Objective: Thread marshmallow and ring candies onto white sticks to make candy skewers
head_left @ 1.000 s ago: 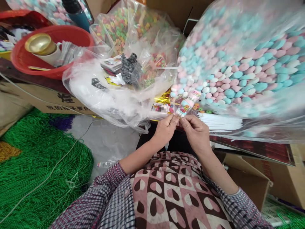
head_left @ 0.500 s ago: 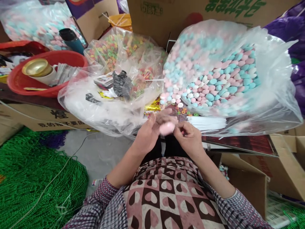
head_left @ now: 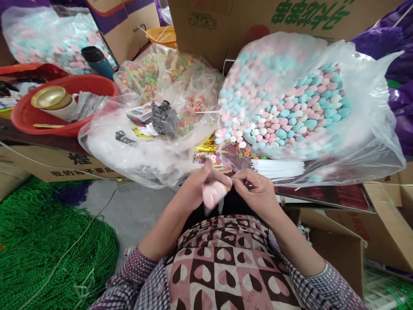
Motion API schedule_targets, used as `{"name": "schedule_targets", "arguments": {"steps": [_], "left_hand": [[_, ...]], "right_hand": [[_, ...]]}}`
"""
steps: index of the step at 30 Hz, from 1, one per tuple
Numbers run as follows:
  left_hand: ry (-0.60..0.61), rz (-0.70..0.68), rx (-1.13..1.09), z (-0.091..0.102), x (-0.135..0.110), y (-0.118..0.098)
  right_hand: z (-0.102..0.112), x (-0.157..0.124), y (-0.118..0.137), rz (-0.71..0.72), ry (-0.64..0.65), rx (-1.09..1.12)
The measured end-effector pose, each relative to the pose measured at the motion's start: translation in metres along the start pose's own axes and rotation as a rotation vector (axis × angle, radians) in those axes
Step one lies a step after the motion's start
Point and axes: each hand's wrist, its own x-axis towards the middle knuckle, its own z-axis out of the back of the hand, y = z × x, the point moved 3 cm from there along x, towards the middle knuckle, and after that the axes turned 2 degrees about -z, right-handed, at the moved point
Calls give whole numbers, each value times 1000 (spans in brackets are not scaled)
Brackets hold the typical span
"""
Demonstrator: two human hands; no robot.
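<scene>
**Pink packet [head_left: 211,196]: light, soft, likely slippery**

The packet looks light and yielding, its shiny surface probably slick; a pinch at the narrow end should crush it least. It lies against the left hand [head_left: 195,184], at 4 o'clock, with those fingers curled around it, gripping. The right hand [head_left: 254,186] has its fingertips pinched together at the packet's 2 o'clock end; blur hides whether they hold it.

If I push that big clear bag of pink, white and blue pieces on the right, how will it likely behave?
The bag will probably slump and deform, since its thin plastic is wrinkled and loose. The pieces inside look rounded and unattached, so they'd likely shift and roll over each other. With so many piled up, it may feel heavy.
</scene>
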Motion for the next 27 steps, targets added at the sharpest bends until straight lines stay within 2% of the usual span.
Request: {"name": "schedule_targets", "arguments": {"steps": [3, 5, 9, 14, 17, 19, 23, 25, 27], "left_hand": [[112, 86, 243, -4, -4, 15], [118, 103, 258, -6, -2, 27], [68, 78, 48, -10, 6, 34], [9, 83, -206, -10, 9, 29], [25, 64, -262, -12, 7, 27], [66, 37, -255, -15, 5, 24], [225, -9, -41, -29, 0, 22], [292, -29, 128, -37, -2, 24], [323, -63, 322, -43, -2, 27]], "right_hand": [[5, 4, -3, -3, -48, -38], [7, 4, -1, 27, -65, -48], [7, 2, -1, 19, -8, 8], [6, -6, -10, -38, 167, 176], [3, -14, -18, -143, 295, 402], [2, -19, -27, -282, 283, 601], [9, -32, -43, -533, 198, 827], [22, -41, -50, -584, 164, 804], [45, -56, -59, -610, 46, 660]]}}
